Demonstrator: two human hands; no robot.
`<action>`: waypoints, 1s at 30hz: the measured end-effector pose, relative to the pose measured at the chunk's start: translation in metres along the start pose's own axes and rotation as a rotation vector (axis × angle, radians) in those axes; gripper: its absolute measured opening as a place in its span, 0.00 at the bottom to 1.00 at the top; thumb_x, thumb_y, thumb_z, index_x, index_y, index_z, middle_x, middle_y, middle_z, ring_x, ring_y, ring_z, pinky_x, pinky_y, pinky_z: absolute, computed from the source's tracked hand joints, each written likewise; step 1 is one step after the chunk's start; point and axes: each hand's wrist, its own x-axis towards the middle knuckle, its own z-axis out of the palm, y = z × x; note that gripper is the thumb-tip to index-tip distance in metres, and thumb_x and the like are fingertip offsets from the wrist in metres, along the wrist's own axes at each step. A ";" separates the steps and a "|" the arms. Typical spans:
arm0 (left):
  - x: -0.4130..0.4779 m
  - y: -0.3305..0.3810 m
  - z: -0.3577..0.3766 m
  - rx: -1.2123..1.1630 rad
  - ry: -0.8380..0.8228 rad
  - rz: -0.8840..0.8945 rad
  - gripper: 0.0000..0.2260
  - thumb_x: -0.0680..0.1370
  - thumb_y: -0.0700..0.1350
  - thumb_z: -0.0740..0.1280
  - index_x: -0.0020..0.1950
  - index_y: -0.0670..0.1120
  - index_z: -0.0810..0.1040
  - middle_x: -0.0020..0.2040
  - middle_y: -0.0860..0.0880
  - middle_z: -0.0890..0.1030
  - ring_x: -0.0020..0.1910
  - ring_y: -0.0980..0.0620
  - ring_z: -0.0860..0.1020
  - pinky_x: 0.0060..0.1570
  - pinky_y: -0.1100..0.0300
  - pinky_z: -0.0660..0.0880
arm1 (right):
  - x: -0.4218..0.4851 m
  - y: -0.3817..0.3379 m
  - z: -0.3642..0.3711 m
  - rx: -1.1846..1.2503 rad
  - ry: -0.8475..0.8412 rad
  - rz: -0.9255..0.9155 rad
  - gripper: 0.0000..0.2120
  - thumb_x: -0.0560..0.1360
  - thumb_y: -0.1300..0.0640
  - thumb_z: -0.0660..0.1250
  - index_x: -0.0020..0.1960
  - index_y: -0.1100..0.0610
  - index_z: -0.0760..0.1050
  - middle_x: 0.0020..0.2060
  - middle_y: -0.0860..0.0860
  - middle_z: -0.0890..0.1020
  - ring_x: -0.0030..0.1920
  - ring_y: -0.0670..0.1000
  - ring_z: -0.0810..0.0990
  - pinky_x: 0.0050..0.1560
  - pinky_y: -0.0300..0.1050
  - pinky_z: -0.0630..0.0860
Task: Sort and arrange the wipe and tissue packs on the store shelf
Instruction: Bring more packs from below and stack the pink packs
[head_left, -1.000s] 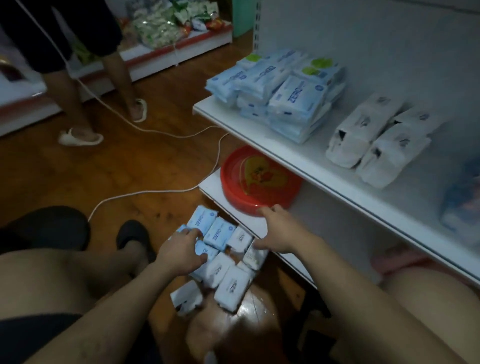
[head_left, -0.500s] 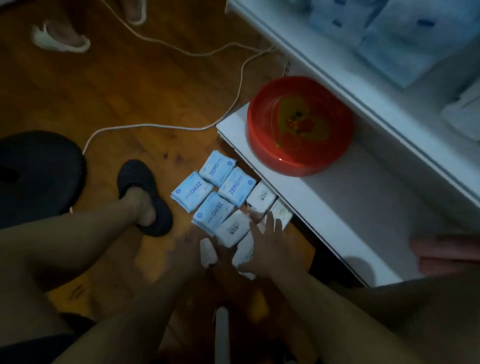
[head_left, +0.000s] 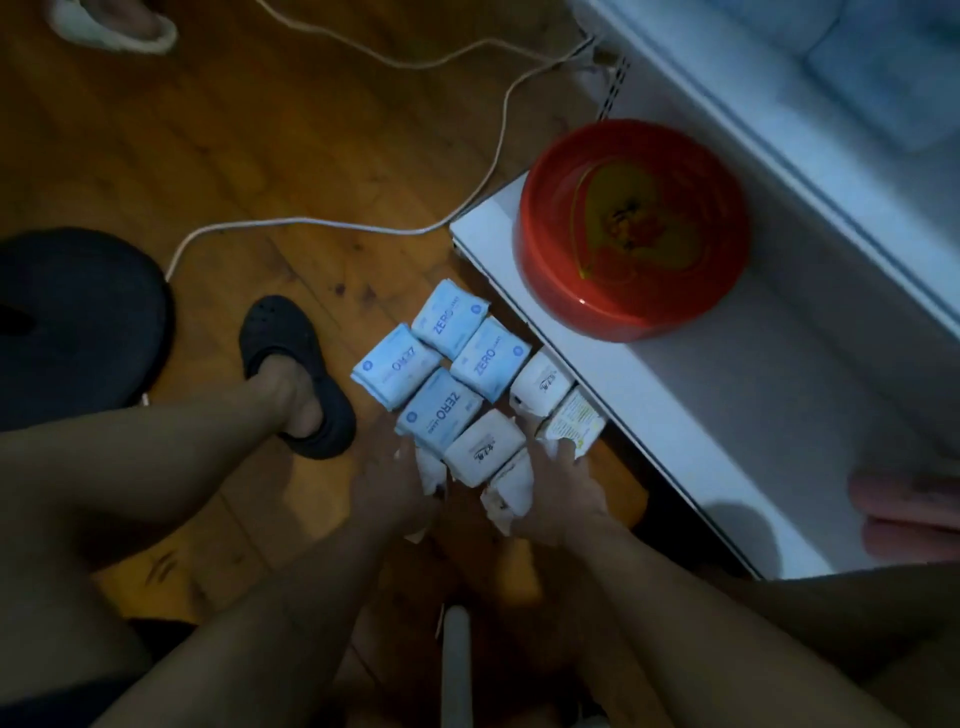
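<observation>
Packs (head_left: 441, 410) and gloom obscure fingers of left hand (head_left: 392, 486) and right hand (head_left: 558, 493); grip unclear.

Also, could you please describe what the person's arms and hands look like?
The left hand and right hand wear no gloves, and both arms are bare to the frame's edge, with no sleeves in view. No watch, ring or bracelet shows, though the light is dim.
</observation>
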 end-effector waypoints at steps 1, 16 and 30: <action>-0.001 -0.002 -0.008 -0.015 -0.016 0.011 0.44 0.72 0.63 0.67 0.79 0.49 0.48 0.71 0.42 0.67 0.67 0.43 0.70 0.58 0.52 0.71 | -0.004 0.002 -0.011 0.089 -0.003 0.009 0.48 0.62 0.39 0.73 0.74 0.45 0.51 0.63 0.54 0.60 0.63 0.60 0.66 0.61 0.53 0.71; -0.161 0.150 -0.230 0.054 0.682 0.444 0.36 0.70 0.63 0.67 0.72 0.57 0.54 0.61 0.46 0.71 0.59 0.42 0.73 0.48 0.49 0.73 | -0.149 0.033 -0.224 0.251 0.532 -0.349 0.51 0.60 0.51 0.76 0.76 0.46 0.52 0.71 0.49 0.57 0.69 0.54 0.62 0.63 0.49 0.70; -0.226 0.319 -0.305 -0.304 0.941 0.950 0.31 0.71 0.52 0.71 0.71 0.58 0.63 0.58 0.48 0.67 0.57 0.46 0.71 0.52 0.53 0.72 | -0.260 0.153 -0.345 0.440 1.259 -0.270 0.32 0.60 0.55 0.76 0.62 0.50 0.69 0.59 0.46 0.66 0.56 0.46 0.71 0.52 0.34 0.65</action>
